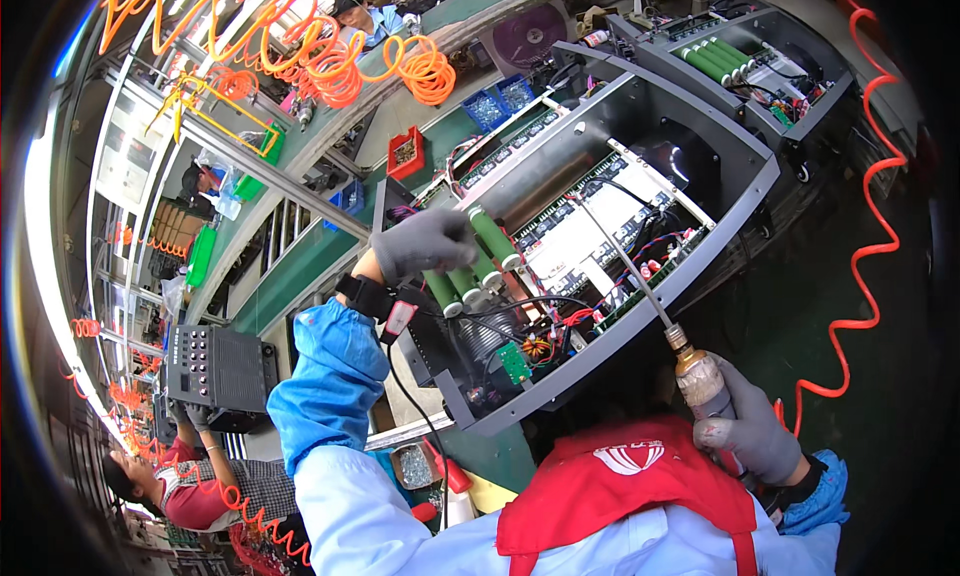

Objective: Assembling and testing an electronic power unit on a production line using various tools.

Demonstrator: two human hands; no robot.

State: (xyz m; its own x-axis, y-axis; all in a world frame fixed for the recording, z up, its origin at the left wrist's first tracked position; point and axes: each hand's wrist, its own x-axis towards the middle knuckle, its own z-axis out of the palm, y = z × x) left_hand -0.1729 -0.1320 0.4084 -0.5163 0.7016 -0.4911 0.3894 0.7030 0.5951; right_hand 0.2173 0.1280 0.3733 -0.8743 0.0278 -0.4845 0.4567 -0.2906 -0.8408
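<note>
My right hand (752,426), in a grey glove, grips a pneumatic screwdriver (703,381). Its long thin bit (625,261) reaches up and left over the open machine housing (725,191), the tip above the white-topped circuit boards (600,241). My left hand (425,246), also gloved in grey, hovers at the housing's left side with its fingers curled. It is beside the green cylinders (495,238); whatever is in those fingers is hidden. Wires, a small green circuit board (514,363) and a ribbed dark coil (485,338) lie in the housing's near end.
A second open housing (800,106) stands at upper right. An orange coiled hose (860,306) hangs at right; more coils (340,66) hang upper left. Red (405,154) and blue parts bins (485,109) line the bench. A co-worker (190,486) handles a black control unit (215,371) at left.
</note>
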